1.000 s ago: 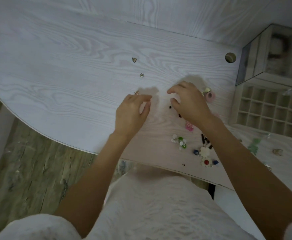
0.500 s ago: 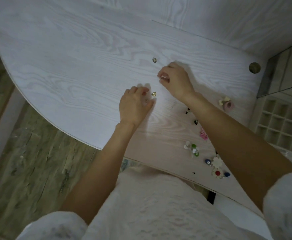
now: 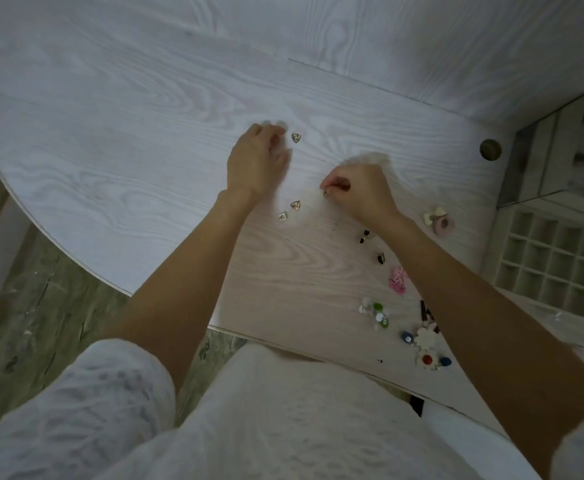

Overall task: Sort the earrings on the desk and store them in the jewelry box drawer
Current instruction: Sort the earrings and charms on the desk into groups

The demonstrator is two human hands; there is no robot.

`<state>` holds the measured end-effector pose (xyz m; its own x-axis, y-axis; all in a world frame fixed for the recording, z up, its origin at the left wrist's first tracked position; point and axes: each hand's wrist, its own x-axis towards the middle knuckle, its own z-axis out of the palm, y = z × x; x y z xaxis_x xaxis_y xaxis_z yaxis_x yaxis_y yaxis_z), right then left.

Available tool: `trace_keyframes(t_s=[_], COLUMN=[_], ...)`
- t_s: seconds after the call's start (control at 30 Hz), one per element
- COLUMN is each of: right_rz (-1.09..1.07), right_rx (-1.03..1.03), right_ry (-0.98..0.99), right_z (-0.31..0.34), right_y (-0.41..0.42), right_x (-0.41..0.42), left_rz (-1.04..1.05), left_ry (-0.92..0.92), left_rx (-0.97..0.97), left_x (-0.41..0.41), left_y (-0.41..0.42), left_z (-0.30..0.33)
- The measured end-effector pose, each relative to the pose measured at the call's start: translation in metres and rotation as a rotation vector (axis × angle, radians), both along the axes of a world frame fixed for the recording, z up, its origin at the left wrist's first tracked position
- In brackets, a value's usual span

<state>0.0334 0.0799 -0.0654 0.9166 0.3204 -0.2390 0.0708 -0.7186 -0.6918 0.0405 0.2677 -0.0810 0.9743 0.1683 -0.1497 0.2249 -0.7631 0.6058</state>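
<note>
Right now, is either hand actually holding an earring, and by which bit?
The right hand pinches a small gold earring at its top, between thumb and fingertips. The left hand is blurred; it seems to hold nothing, beside a gold triangular earring.

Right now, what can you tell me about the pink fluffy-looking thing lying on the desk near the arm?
The pink earring is a small bright pink piece with a bumpy, frilly outline, a bit like a flower or bow; its material is too blurred to tell. It lies flat on the pale wood-grain desk, just beside the person's right forearm and left of the compartment drawer. Nothing holds it, and whether the arm touches it cannot be told.
</note>
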Motion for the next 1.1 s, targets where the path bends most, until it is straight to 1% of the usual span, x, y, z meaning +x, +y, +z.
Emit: trace_keyframes(t_s=[0.13,0.2,0.27,0.43,0.57,0.63,0.77,0.83,0.87,0.93,1.03,1.1], right_rz=[-0.019,-0.02,-0.01,-0.003,-0.04,0.045,0.314,0.355,0.343,0.25,-0.021,-0.153], right_rx=[0.028,0.044,0.049,-0.102,-0.127,-0.188,-0.3,-0.331,-0.339,-0.342,-0.232,-0.17], right_ry=[-0.006,-0.012,-0.03,-0.151,-0.155,-0.187,-0.286,-0.323,-0.333,-0.306,-0.182,-0.123], right_z=[0.001,0.001,0.0,-0.01,-0.01,-0.007,-0.001,0.002,0.003,0.004,0.011,0.016], right_y=[0.0,0.001,0.001,-0.001,-0.012,-0.016,-0.018,-0.024,-0.03,-0.043,-0.059,-0.064], right_x=[-0.009,-0.014,-0.02,-0.028,-0.032,-0.037,-0.072,-0.09,-0.097,-0.108,-0.126,-0.136], left_rz=[0.041,0.064,0.029,-0.043,-0.028,-0.051,-0.151,-0.217,-0.233,-0.231,-0.2,-0.176], left_ry=[-0.013,-0.004,0.001,-0.027,-0.03,-0.036,-0.044,-0.03,-0.027,-0.029,-0.025,-0.017], left_rx=[-0.042,-0.05,-0.028,0.007,-0.017,-0.023,0.008,0.012,0.003,-0.038,-0.125,-0.148], left_x=[-0.009,-0.03,-0.058,-0.105,-0.106,-0.108,-0.122,-0.132,-0.137,-0.144,-0.149,-0.152], left_y=[-0.009,-0.009,-0.008,-0.006,-0.012,-0.017,-0.039,-0.056,-0.063,-0.073,-0.085,-0.091], left_z=[-0.001,-0.002,-0.002,-0.004,-0.003,-0.003,-0.002,-0.002,-0.002,-0.001,0.001,0.003])
